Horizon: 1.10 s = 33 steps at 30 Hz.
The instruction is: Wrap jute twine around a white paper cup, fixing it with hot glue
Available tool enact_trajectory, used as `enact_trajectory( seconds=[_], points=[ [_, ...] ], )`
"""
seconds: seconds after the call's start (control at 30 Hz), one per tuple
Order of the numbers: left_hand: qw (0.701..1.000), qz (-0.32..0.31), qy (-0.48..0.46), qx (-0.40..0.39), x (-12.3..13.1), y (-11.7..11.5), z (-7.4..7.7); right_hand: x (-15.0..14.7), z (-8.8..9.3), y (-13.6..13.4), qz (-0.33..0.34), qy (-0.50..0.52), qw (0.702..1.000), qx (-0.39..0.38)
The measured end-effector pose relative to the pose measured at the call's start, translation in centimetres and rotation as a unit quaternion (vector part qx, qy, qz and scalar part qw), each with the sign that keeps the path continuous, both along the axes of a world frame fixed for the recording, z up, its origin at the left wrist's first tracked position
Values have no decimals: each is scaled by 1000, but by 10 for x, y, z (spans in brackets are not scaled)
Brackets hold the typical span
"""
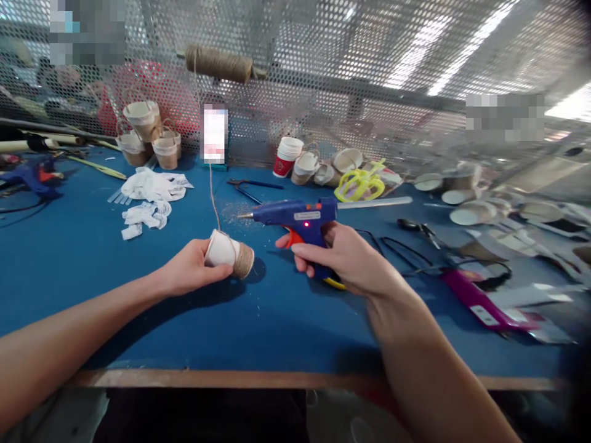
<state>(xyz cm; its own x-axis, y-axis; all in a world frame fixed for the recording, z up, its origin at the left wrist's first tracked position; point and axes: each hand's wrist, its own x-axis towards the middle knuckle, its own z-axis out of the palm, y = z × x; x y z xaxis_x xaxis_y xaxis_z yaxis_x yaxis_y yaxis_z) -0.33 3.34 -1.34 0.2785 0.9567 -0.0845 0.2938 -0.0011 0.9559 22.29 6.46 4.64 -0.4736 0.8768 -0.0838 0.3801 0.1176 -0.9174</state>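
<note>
left hand point(187, 271): the fingers are curled round a small white paper cup point(220, 248) and pinch it from both sides. the cup lies on its side with one end in the palm, low over the blue table point(277, 320); whether it touches the cloth cannot be told. the end away from the palm is wound with brown twine point(244, 261). one strand rises from the cup, away from the person, toward a spool point(219, 63) hung on the mesh wall point(323, 92).

right hand point(346, 258): closed firmly round the handle of a blue glue gun point(295, 216), with the forefinger on the orange trigger. a small red lamp glows on the gun's side. the nozzle points across toward the left hand's side and ends just beyond the cup, close to the strand but apart from the cup itself.

surroundings: beyond the nozzle lie thin scissors point(249, 184). beyond the gun stand a stack of red and white cups point(286, 157) and a yellow looped shape point(360, 181). beyond the left hand lie white scraps point(152, 184) and, farther back, three twine-wrapped cups point(148, 132). outward from the right hand lie black scissors point(418, 226) and a purple tool point(480, 304).
</note>
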Motion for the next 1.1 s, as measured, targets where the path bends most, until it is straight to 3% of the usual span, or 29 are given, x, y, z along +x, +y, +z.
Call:
enact_trajectory(
  seconds=[0.13, 0.37, 0.63, 1.1],
  points=[
    [1000, -1, -7, -26, 2, -1, 3, 4, 4, -10, -19, -93, 995, 35],
    [1000, -20, -20, -8, 1, -2, 2, 0, 2, -18, -68, -252, 958, 116],
    [999, -10, -31, -20, 3, -2, 4, -1, -5, -18, -59, -291, 930, 217],
    [999, -15, -34, -9, 1, -2, 2, -4, -4, -23, -27, -292, 915, 278]
  ],
)
